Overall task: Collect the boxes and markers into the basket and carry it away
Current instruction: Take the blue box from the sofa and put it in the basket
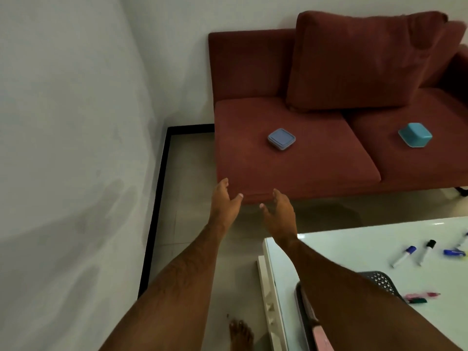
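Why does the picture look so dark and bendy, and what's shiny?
Head view: the room is dim and a bit soft; the wide lens bows the wall edge and sofa; the white table shows glare; the far markers look blurred.

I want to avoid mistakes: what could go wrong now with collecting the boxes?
Both hands, left hand and right hand, are empty and short of the flat blue box. The teal box lies farther right and may be forgotten. The right forearm crosses above the basket and might knock it.
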